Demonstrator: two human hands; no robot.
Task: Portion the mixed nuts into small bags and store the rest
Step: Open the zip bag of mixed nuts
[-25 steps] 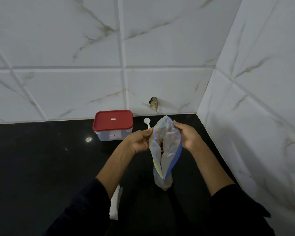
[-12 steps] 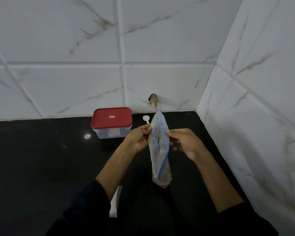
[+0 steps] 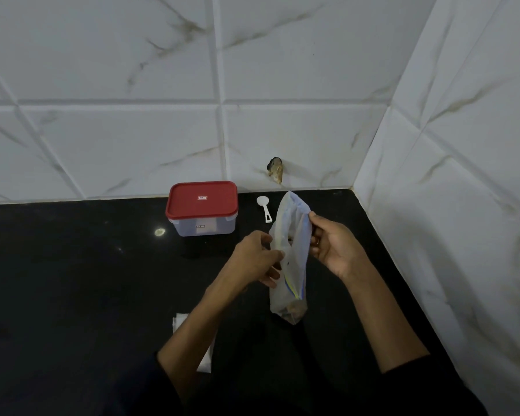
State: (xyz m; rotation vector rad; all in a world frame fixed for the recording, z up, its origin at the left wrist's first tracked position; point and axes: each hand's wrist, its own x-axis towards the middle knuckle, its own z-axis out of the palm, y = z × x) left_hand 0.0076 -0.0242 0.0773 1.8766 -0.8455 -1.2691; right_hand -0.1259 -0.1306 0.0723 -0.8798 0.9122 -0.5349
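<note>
A clear zip bag (image 3: pixel 291 250) with a blue and yellow seal stands upright over the black counter (image 3: pixel 72 295), with mixed nuts (image 3: pixel 291 310) lying in its bottom. My right hand (image 3: pixel 333 247) pinches the right side of the bag's rim. My left hand (image 3: pixel 258 261) pinches the left side a little lower down. A plastic box with a red lid (image 3: pixel 203 202) sits shut against the back wall. Beside it lies a white scoop (image 3: pixel 264 207).
A stack of small white bags (image 3: pixel 204 361) lies on the counter under my left forearm. Tiled walls close off the back and the right side. A dark hole with debris (image 3: pixel 276 171) marks the back wall above the scoop.
The bag's mouth, held wide one second ago, has narrowed. My left hand has slid lower along the bag's left edge, and my right hand has shifted to the rim's right side.
</note>
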